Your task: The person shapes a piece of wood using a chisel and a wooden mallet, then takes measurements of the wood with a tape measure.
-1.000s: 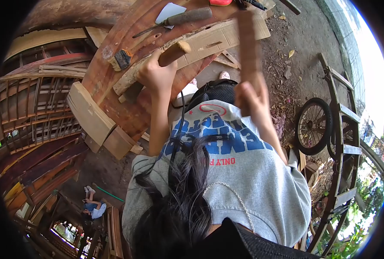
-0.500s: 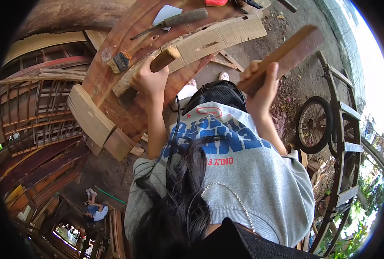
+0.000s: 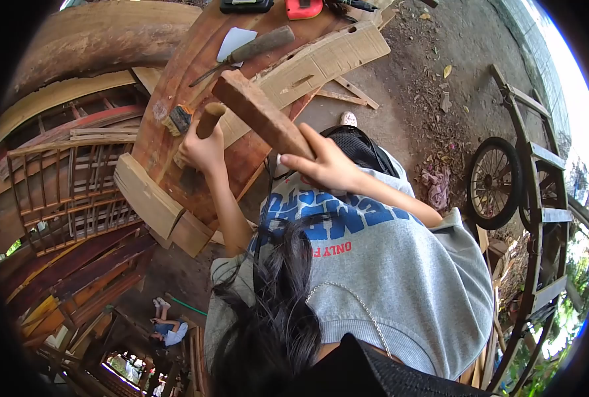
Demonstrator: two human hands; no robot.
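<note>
My left hand [image 3: 202,153] is wrapped round the upright wooden handle of a chisel [image 3: 211,120]. Its lower end is mostly hidden by my hand, close over the pale edge of a wooden board. My right hand [image 3: 327,161] grips one end of a thick rectangular wooden block [image 3: 262,112]. The block's far end hangs just beside the top of the chisel handle, overlapping the board in this view. Left of my left hand lies a brush [image 3: 178,121] with dark and pale bristles. A long-handled pointed tool [image 3: 262,46] rests across a white sheet of paper [image 3: 233,41] on the reddish wooden tabletop [image 3: 165,149].
At the table's far end sit a red tool [image 3: 303,8] and a black case [image 3: 246,5]. Slatted wooden frames [image 3: 76,188] are stacked on the left. To the right stand a spoked wheel [image 3: 495,182] and a ladder-like frame [image 3: 536,218]. A person [image 3: 167,329] sits in the background.
My right hand has swung the block from the right, inward and left toward the chisel handle. My left hand keeps its grip on the chisel. The view has shifted slightly.
</note>
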